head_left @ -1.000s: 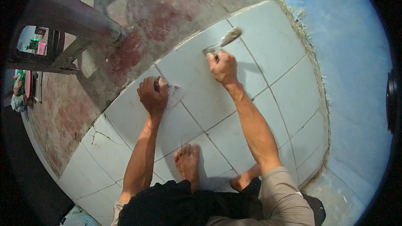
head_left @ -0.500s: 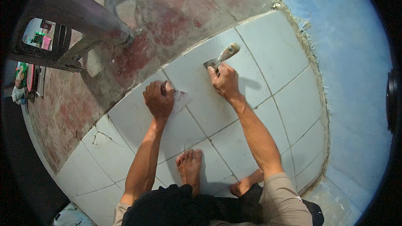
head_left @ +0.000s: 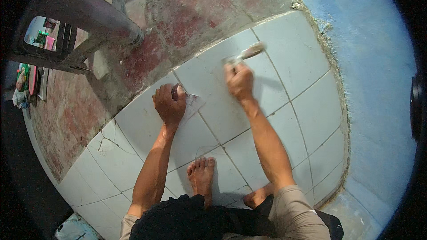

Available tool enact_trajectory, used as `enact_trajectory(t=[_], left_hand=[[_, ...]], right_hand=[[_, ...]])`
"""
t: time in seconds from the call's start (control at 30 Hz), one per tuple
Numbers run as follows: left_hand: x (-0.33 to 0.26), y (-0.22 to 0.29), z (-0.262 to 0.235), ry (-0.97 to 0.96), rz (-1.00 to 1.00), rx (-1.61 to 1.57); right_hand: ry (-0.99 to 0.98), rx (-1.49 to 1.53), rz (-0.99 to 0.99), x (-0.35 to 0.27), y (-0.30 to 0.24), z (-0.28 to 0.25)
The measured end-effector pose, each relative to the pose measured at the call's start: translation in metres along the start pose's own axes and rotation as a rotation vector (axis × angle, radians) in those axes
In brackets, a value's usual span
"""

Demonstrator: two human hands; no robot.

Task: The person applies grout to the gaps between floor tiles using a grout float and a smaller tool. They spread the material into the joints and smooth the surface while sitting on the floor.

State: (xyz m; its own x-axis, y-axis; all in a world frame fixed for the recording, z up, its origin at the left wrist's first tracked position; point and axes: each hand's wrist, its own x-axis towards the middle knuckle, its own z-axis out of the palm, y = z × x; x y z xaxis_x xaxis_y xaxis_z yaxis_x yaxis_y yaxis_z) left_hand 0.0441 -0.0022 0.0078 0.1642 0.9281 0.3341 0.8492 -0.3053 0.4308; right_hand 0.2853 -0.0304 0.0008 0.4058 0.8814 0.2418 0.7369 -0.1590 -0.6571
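Note:
My right hand (head_left: 240, 81) is closed around the blade end of a putty knife (head_left: 252, 50). The knife's worn handle points away to the far right, smeared by motion, and the fingers cover part of the blade. To the left, my left hand (head_left: 170, 104) is closed on a scraper with a wide, pale blade (head_left: 192, 103). Its dark grip is mostly hidden in the fingers, and the blade lies low over the white tiles (head_left: 204, 129). A gap of bare tile separates the two hands.
A dark wooden piece of furniture (head_left: 95, 13) stands on the worn reddish floor (head_left: 178, 22) at the far left. Along the right runs a blue wall (head_left: 373, 84) with a rough edge. One tile (head_left: 113, 146) is cracked. My bare foot (head_left: 202, 178) rests below the hands.
The putty knife's handle has swung a little to the right and flatter, with my right hand turning slightly. My left hand has barely moved.

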Motion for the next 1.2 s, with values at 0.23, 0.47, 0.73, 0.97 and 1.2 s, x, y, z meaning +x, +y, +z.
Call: enact_trajectory(t=[0.23,0.47,0.73,0.97,1.2], left_hand=[[0.002,0.0,-0.002,0.012,-0.009,-0.023],[-0.002,0.0,-0.005,-0.05,-0.057,-0.045],[-0.001,-0.004,-0.003,0.002,-0.007,-0.001],[0.0,-0.003,-0.003,-0.014,0.003,0.02],[0.0,0.0,-0.003,-0.025,-0.022,-0.01]], right_hand=[[0.229,-0.008,0.304,0.027,0.024,-0.033],[0.154,-0.038,0.101,0.036,0.017,-0.013],[0.081,-0.054,0.082,0.051,0.017,-0.016],[-0.022,-0.024,-0.032,0.038,0.012,0.005],[-0.048,0.0,0.077,0.035,-0.006,0.004]])
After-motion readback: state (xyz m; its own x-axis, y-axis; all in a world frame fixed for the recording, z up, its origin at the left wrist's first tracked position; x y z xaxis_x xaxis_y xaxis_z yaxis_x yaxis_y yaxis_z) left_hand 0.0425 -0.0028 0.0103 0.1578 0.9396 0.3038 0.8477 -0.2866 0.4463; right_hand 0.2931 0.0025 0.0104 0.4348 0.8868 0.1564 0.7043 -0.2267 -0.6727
